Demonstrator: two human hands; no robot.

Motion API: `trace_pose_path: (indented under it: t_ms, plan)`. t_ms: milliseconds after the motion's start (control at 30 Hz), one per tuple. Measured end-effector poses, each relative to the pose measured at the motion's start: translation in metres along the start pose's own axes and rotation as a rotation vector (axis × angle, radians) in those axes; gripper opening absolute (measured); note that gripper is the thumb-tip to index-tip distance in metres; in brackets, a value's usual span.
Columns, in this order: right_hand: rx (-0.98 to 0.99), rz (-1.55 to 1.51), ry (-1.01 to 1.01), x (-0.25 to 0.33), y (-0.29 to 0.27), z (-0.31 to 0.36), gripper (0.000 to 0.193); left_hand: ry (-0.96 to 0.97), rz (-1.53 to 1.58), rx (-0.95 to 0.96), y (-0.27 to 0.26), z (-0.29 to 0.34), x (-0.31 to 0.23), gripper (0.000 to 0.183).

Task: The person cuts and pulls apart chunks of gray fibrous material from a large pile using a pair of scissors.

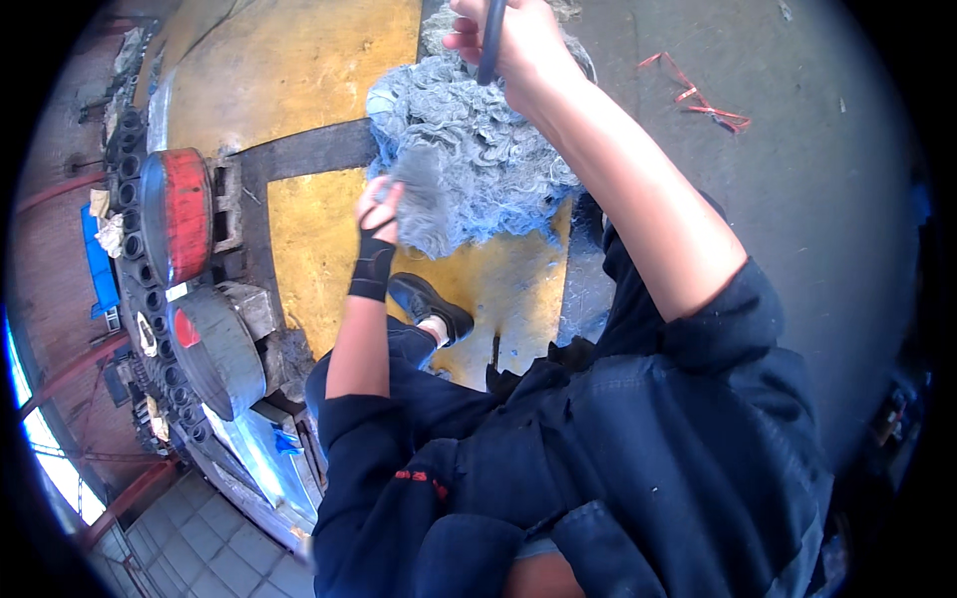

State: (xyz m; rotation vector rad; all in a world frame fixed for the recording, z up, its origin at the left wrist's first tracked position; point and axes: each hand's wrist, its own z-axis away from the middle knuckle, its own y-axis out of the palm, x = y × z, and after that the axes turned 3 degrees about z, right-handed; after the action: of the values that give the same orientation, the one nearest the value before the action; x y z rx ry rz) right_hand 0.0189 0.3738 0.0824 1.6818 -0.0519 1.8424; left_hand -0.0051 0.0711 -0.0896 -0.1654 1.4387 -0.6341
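Observation:
A heap of shaggy grey-blue fibre point(478, 149) lies on the yellow floor plate in front of me. My left hand point(381, 204), with a black wrist support on it, is closed at the heap's left edge. A blurred grey tuft of fibre point(419, 184) stands out from its fingers. Beyond the far part of the heap, at the top edge, my right hand point(513, 40) is raised. Its fingers are wrapped round a dark rod-like handle point(490, 45); the rest of that tool is cut off by the picture's edge.
Two drums, one red point(186, 214) and one grey point(219, 354), stand at the left by a row of dark round parts point(130, 189). A red strap point(703, 105) lies on the grey floor at the right. My shoe point(431, 307) is near the heap.

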Motion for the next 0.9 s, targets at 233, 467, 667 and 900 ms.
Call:
trace_pose_path:
  t_ms: [233, 467, 667, 900]
  plan:
    - [0.029, 0.189, 0.045, -0.016, 0.014, 0.005, 0.027, -0.164, 0.738, -0.113, -0.102, 0.026, -0.108, 0.034]
    - [0.303, 0.594, 0.106, -0.029, 0.044, 0.019, 0.062, -0.264, 1.001, -0.092, -0.153, 0.044, -0.114, 0.036]
    - [0.632, 0.688, 0.137, -0.05, 0.078, 0.033, 0.071, -0.184, 1.176, 0.022, -0.156, 0.045, -0.128, 0.039]
    - [0.811, 0.024, 0.584, -0.071, 0.105, 0.067, 0.065, 0.08, 1.517, 0.217, -0.147, 0.038, -0.088, 0.044]
